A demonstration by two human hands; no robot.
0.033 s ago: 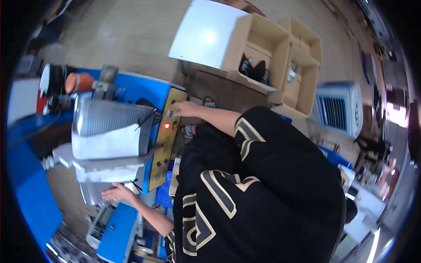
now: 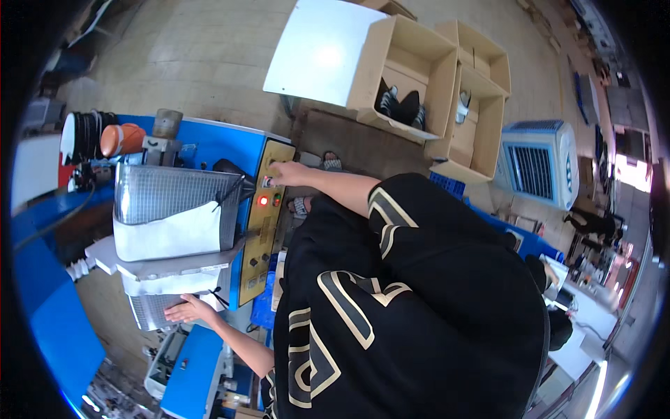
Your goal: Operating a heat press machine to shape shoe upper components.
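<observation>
My right hand point(image 2: 289, 174) is at the yellow control panel point(image 2: 257, 234) of a blue machine, its fingers bent together against the upper part, beside a small switch point(image 2: 268, 182). What the fingertips press or hold is hidden. A red light point(image 2: 263, 200) glows just below. My left hand point(image 2: 188, 310) lies flat with its fingers stretched out, at a lower clear cover with a grid pattern point(image 2: 150, 311); no object is in it. Above it, a larger clear gridded cover point(image 2: 178, 188) carries a white sheet point(image 2: 167, 234), over a grey plate point(image 2: 174, 265).
Cardboard boxes point(image 2: 363, 80) stand at the back with dark shoe-like items point(image 2: 405, 108) in one. Beside them is a white board point(image 2: 317, 49). A white-and-blue air cooler point(image 2: 541, 164) stands to the right. An orange cylinder point(image 2: 124, 140) sits behind the covers.
The whole view has shifted slightly. Both hands keep their places, the right at the panel and the left at the lower cover. The red light stays lit.
</observation>
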